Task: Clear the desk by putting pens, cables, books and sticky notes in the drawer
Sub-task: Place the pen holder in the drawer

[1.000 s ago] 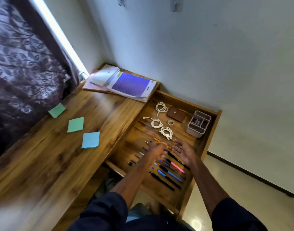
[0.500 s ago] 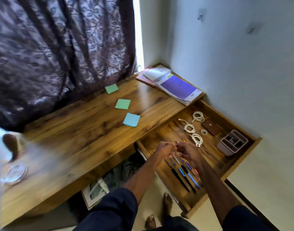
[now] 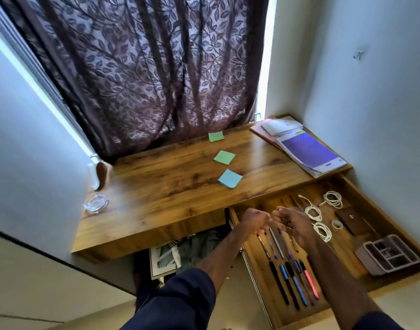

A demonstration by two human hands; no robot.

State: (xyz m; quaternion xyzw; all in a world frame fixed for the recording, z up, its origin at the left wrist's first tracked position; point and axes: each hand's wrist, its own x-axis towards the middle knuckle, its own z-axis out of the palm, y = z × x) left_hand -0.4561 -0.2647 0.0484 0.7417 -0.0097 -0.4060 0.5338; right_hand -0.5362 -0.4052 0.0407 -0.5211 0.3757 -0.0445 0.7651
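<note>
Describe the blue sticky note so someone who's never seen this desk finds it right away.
On the wooden desk below the curtain, three sticky notes lie in a row running from the curtain toward the open drawer. The blue sticky note is the one nearest the drawer; the other two are green.

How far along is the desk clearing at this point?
Done: the pens and white cables lie in the open drawer. In hand: the left hand and right hand hover over the pens; any grasp is hidden. Left: three sticky notes and the books on the desk.
</note>
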